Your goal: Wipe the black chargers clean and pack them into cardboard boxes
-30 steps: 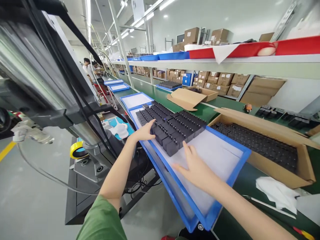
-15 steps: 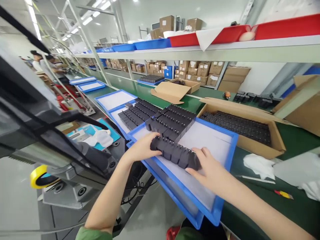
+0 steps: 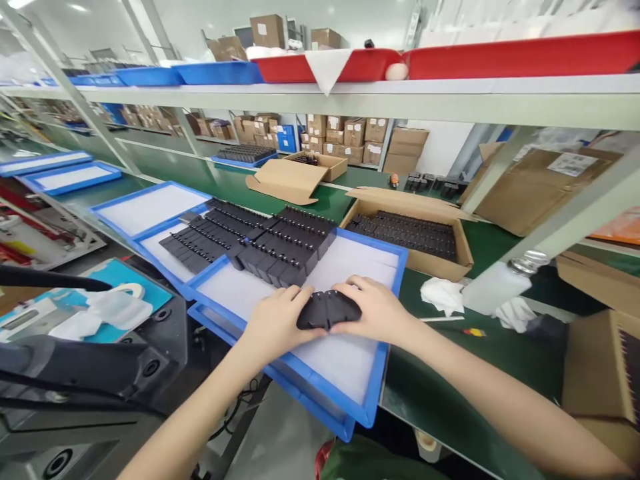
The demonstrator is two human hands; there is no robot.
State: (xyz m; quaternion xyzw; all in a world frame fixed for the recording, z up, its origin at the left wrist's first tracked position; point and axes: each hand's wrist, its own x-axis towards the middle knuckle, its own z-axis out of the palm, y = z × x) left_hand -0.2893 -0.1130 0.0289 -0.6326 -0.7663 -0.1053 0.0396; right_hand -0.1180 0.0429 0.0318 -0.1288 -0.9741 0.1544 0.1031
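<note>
while the left hand (image 3: 280, 319) and right hand (image 3: 377, 310) clamped a row of black blocks (image 3: 327, 311) between them, it was over a white-floored blue tray (image 3: 345, 367). boxy black pieces (image 3: 293, 245) stood at eleven o'clock, an open brown cardboard box (image 3: 465, 250) at two.

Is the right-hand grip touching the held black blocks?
Touching: the head view shows the right-hand grip closed against one end of the black blocks.

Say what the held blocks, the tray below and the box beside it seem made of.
Blocks: perhaps plastic, matte, their faces evenly black. Tray: likely plastic, smooth, its rim evenly blue. Box: apparently cardboard, matte brown, thin open flap.
</note>
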